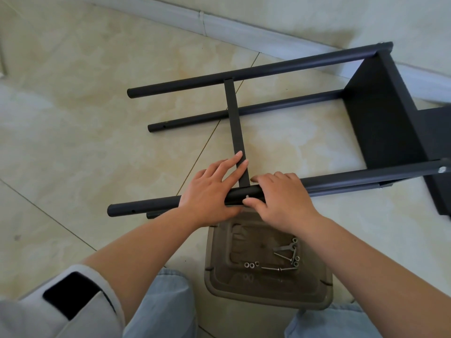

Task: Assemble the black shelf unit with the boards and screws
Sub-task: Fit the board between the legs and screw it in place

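The black shelf frame lies on its side on the tiled floor, its round tubes (pixel 244 75) running left to right into a black board (pixel 383 113) at the right. A flat black crossbar (pixel 234 118) spans from the far tube to the near tube (pixel 144 207). My left hand (pixel 210 189) rests over the near tube, with straight fingers pressing on the crossbar's near end. My right hand (pixel 280 196) curls over the same tube beside it, thumb and fingertips pinching a small screw (pixel 247 197) at the joint.
A brown plastic tray (pixel 219 272) between my knees holds several long screws (pixel 275 269) and nuts (pixel 251 265). A second black board (pixel 436 147) lies under the frame at far right. A white skirting board (pixel 219 23) runs along the wall behind.
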